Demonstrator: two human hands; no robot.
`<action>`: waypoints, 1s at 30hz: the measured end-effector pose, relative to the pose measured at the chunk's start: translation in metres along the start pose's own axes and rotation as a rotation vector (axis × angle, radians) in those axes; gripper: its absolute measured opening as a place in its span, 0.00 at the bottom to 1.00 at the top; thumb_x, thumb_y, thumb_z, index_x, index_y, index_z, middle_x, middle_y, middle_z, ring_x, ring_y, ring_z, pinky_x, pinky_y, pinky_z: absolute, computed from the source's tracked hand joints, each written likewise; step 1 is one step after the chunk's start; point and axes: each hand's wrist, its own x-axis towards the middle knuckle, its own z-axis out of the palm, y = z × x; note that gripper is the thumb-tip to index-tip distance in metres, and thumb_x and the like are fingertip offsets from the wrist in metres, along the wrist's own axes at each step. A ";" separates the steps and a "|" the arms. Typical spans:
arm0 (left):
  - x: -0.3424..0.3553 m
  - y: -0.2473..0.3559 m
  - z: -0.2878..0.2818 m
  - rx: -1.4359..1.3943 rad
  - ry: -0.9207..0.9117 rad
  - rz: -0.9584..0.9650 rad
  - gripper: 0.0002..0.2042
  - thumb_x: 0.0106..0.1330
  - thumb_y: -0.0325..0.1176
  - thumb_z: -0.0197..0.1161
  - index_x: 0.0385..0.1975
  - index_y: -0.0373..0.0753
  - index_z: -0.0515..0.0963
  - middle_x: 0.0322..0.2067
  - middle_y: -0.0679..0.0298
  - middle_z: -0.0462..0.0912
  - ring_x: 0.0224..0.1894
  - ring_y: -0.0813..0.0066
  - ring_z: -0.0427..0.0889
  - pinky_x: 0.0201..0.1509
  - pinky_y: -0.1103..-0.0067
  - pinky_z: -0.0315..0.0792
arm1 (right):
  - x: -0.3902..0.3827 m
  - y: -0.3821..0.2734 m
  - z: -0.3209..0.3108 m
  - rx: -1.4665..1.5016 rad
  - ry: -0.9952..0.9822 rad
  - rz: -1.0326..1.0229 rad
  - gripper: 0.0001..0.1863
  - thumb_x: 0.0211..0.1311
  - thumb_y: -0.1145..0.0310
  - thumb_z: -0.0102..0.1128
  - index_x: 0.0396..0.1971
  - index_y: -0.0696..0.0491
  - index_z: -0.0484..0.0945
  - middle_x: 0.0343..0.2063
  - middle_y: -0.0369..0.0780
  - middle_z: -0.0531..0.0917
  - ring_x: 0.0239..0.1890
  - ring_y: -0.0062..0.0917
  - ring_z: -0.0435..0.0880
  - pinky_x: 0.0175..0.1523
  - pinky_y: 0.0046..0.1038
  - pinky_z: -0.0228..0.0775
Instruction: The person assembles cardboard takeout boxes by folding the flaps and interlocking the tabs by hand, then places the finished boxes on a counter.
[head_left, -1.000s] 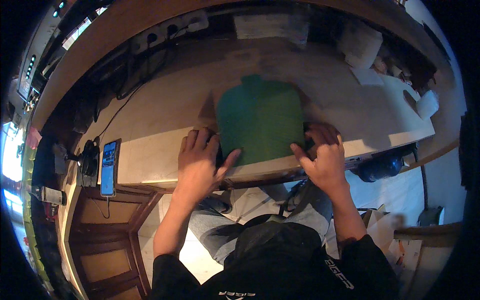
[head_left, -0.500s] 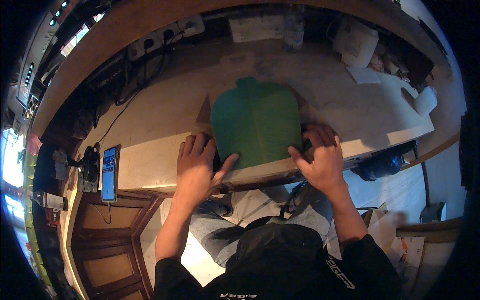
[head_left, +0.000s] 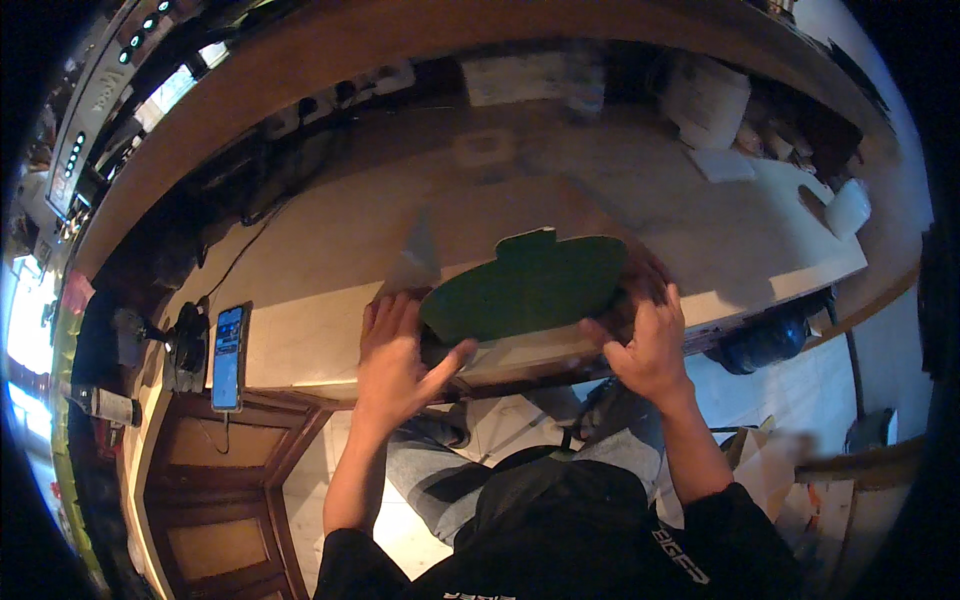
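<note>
Here we are at the front edge of the tabletop (head_left: 320,305), right around its middle, and there's the green panel (head_left: 525,292), rounded at its sides, with a short tab on its far side, tilted so that we see it foreshortened. Our left hand (head_left: 392,355) has its left end: fingers bent round the side, thumb stretched out along the near edge, only partly closed, with the panel between. Over on the other end, our right hand (head_left: 648,345) matches it, fingers curled at the side, slightly blurred, thumb pointing inward; how firmly either hand presses, we can't tell.

Moving out, toward the left end of the front edge, we've got a phone (head_left: 228,357), screen lit, and just beside it a black device (head_left: 187,345) with a cable running toward the back edge. Along that back edge, a pale box (head_left: 515,78) sits near the middle, and toward the far right corner we find a white jug (head_left: 708,103) with a white sheet (head_left: 722,165) just in front. By the right edge, there's a small white object (head_left: 848,208). Below the front edge, right side, hangs a dark blue bundle (head_left: 760,345); left side, wooden cabinet doors (head_left: 215,450).
</note>
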 end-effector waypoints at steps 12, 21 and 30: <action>-0.053 -0.147 -0.129 0.780 0.130 -0.346 0.51 0.59 0.55 0.74 0.75 0.34 0.55 0.65 0.43 0.73 0.68 0.45 0.71 0.71 0.58 0.63 | -0.003 -0.005 0.014 -0.143 0.031 0.007 0.32 0.57 0.55 0.75 0.55 0.60 0.76 0.54 0.50 0.82 0.58 0.51 0.78 0.67 0.53 0.61; -0.089 -0.184 -0.168 0.671 -0.145 -0.830 0.58 0.58 0.57 0.72 0.79 0.38 0.41 0.48 0.48 0.87 0.48 0.44 0.87 0.50 0.57 0.79 | -0.005 -0.002 0.014 -0.141 0.019 0.015 0.33 0.58 0.57 0.73 0.58 0.60 0.74 0.56 0.52 0.80 0.61 0.52 0.75 0.70 0.52 0.58; -0.089 -0.197 -0.160 0.678 -0.087 -0.839 0.53 0.57 0.52 0.72 0.78 0.40 0.47 0.49 0.43 0.85 0.50 0.41 0.85 0.53 0.57 0.79 | -0.002 -0.003 0.012 -0.145 0.041 -0.002 0.31 0.57 0.55 0.74 0.54 0.60 0.76 0.50 0.53 0.82 0.57 0.52 0.78 0.68 0.55 0.60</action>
